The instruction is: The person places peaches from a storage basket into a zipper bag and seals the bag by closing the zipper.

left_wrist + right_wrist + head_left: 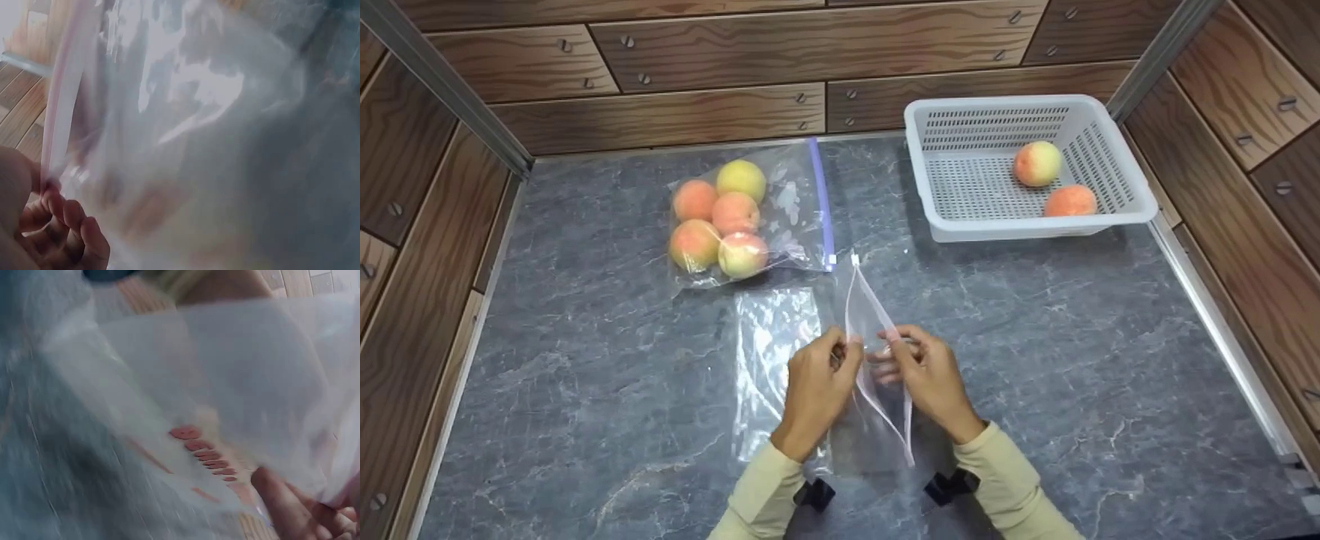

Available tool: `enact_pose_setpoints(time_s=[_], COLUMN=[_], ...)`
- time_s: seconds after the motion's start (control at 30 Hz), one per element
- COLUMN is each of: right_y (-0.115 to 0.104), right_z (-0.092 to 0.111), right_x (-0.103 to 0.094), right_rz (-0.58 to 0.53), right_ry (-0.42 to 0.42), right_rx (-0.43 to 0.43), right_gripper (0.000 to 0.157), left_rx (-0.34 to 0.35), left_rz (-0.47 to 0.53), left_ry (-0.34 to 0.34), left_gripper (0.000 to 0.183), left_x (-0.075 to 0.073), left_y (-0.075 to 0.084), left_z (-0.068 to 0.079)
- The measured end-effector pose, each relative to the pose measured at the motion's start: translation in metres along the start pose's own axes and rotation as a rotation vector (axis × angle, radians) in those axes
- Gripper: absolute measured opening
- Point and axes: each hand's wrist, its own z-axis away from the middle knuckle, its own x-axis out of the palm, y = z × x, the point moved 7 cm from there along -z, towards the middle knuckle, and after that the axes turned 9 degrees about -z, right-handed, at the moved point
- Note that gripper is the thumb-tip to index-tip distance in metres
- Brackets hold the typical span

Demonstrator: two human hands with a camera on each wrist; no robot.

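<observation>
A clear zip bag (877, 442) with a pink seal and a white slider (855, 259) stands with its mouth parted between my hands. My left hand (817, 386) pinches the left lip of the mouth between thumb and curled fingers. On the opposite lip, the right hand (934, 375) pinches the pink strip, and some of its fingers show through the plastic. Through the left wrist view, the bag's film (197, 135) fills most of the picture. Red printing (208, 455) shows on the bag in the right wrist view.
Behind on the left lies a purple-sealed zip bag (791, 195) holding several peaches (735, 213). Flat clear plastic (769, 330) lies beside my left hand. At the back right stands a white basket (934, 223) with two peaches (1037, 163) inside. Wood-patterned walls (810, 45) border the dark table.
</observation>
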Motion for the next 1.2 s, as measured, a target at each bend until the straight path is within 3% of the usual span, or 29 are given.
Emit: enact_pose_setpoints(time_s=[0.17,0.27,0.4,0.53,0.73,0.87,1.0,1.2], right_y=[-0.006,-0.007,-0.007,-0.012,-0.02,-0.021,-0.026,-0.046], right_z=[-0.007,-0.008,-0.007,-0.007,-0.009,-0.011,-0.017,-0.038], right_x=[-0.043,-0.06,-0.069,-0.071,-0.071,-0.068,-0.063,-0.058], right_rz=[0.237,0.356,0.421,0.459,0.575,0.587,0.587,0.624], right_ry=[0.081,0.079,0.038,0.024,0.043,0.014,-0.077,-0.26], right_rx=[-0.04,-0.023,-0.017,-0.072,-0.173,-0.164,-0.109,-0.034], right_gripper=[0.017,0.015,0.014,0.012,0.008,0.008,0.012,0.018], left_rx=[0.009,0.01,0.014,0.008,0.009,0.036,0.084,0.111], left_rz=[-0.03,-0.084,-0.132,-0.153,-0.166,-0.202,-0.241,-0.167], left_ry=[0.015,-0.02,-0.083,-0.116,-0.128,-0.084,-0.079,-0.121], left_gripper=[0.024,0.028,0.03,0.029,0.028,0.029,0.032,0.037], left_x=[-0.032,-0.046,-0.053,-0.059,-0.063,-0.065,-0.058,-0.038], left_y=[-0.015,-0.023,-0.03,-0.035,-0.04,-0.036,-0.023,0.002], left_z=[-0.007,-0.008,-0.007,-0.006,-0.005,-0.005,-0.008,-0.02])
